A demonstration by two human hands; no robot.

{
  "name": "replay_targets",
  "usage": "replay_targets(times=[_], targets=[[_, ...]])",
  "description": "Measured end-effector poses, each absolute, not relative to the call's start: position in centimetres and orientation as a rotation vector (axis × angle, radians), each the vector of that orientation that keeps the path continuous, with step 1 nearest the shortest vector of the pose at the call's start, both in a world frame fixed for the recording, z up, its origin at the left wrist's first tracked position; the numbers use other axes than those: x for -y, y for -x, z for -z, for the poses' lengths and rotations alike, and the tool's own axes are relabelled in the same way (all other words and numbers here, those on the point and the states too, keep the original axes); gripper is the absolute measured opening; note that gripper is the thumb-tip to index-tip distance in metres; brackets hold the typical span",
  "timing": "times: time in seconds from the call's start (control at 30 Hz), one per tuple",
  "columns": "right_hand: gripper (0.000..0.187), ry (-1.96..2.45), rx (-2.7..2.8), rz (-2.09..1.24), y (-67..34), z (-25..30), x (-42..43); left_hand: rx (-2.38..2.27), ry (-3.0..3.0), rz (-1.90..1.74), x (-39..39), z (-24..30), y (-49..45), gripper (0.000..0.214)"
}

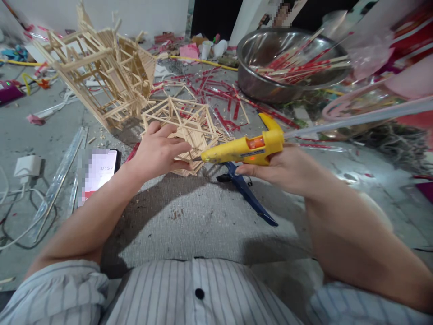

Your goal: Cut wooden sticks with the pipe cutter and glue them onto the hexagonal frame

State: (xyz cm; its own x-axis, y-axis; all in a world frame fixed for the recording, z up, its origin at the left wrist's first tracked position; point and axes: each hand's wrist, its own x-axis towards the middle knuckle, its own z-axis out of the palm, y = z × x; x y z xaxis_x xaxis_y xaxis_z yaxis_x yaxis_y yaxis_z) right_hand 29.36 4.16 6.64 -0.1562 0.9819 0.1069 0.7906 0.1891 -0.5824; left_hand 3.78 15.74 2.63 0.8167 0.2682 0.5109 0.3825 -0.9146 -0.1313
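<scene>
Evidently the gluing is well under way. The left hand (pixel 158 151) has its fingers curled over the near edge of a small pale wooden stick frame (pixel 189 122), holding it low by the grey concrete floor (pixel 203 216). That frame already reads as a closed lattice of many joined sticks. The right hand (pixel 287 170) is wrapped tight around the grip of a yellow plastic hot-glue gun (pixel 243 150), whose nozzle points at the frame's lower edge, just beside the left fingertips. Behind, a much larger tower-like stick structure (pixel 98 72) lies tilted and looks mostly built. A round steel bowl (pixel 267 92) of loose red-tipped sticks (pixel 304 67) suggests plenty of material is unused. Whether the nozzle touches the wood, or any glue is flowing, is hard to make out, and the trigger finger is hidden under the gun. A dark blue-handled tool (pixel 252 198) lies partly behind the right hand, a black phone (pixel 98 174) has a blurred screen, and clear plastic smears the right edge.
</scene>
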Motion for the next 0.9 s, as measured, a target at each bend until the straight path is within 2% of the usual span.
replay_targets(times=[0.23,0.53,0.9], targets=[[0.046,1.696,2.103,-0.448,-29.1,-7.2,-3.4,0.478,2.752,0.705,-15.6,-2.9,-3.7,0.042],[0.040,1.661,2.120,-0.449,-28.8,-7.5,-3.0,0.530,2.813,0.715,-15.7,-2.7,-3.7,0.047],[0.044,1.776,2.078,-0.447,-29.2,-7.1,-2.9,0.535,2.821,0.712,-15.7,-2.7,-3.7,0.046]])
